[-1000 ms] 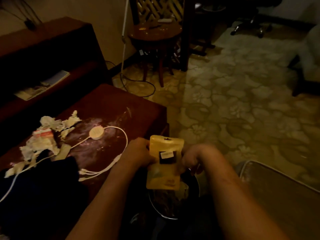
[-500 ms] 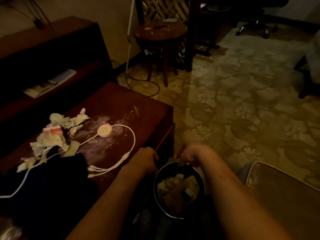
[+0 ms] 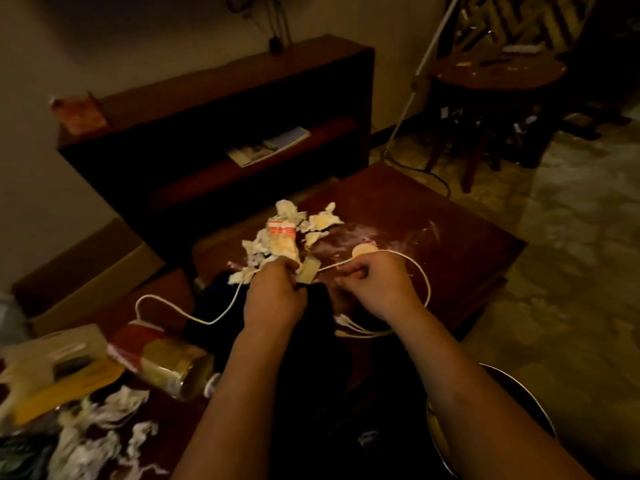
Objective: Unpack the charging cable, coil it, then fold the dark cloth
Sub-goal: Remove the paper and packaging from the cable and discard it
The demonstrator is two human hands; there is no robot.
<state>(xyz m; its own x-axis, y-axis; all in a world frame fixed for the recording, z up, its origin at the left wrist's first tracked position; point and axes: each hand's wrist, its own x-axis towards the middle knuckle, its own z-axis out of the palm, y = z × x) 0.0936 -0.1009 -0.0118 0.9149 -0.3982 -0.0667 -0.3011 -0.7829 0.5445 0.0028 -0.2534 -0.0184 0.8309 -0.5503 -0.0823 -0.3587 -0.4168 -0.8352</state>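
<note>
The white charging cable (image 3: 425, 282) lies on the dark red table (image 3: 460, 237), looping right and ending in several connector tips (image 3: 341, 320); its round charging puck (image 3: 363, 251) sits just beyond my right hand. My left hand (image 3: 273, 292) and my right hand (image 3: 375, 285) each pinch the cable, a short stretch of it taut between them. Another length of the cable (image 3: 162, 299) trails off left in a loop. The dark cloth (image 3: 311, 337) lies bunched on the table under my hands and forearms.
Crumpled tissue and wrapper scraps (image 3: 284, 233) sit just beyond my hands. A plastic jar (image 3: 169, 367) lies on its side at left, with yellow packaging (image 3: 52, 372) and more tissue (image 3: 100, 438). A metal bin (image 3: 519, 403) stands at lower right. A dark shelf unit (image 3: 221, 133) stands behind.
The yellow package dropped into the bin and left my hands. Both hands moved from the bin to the table and took hold of the white cable. My view swung left.
</note>
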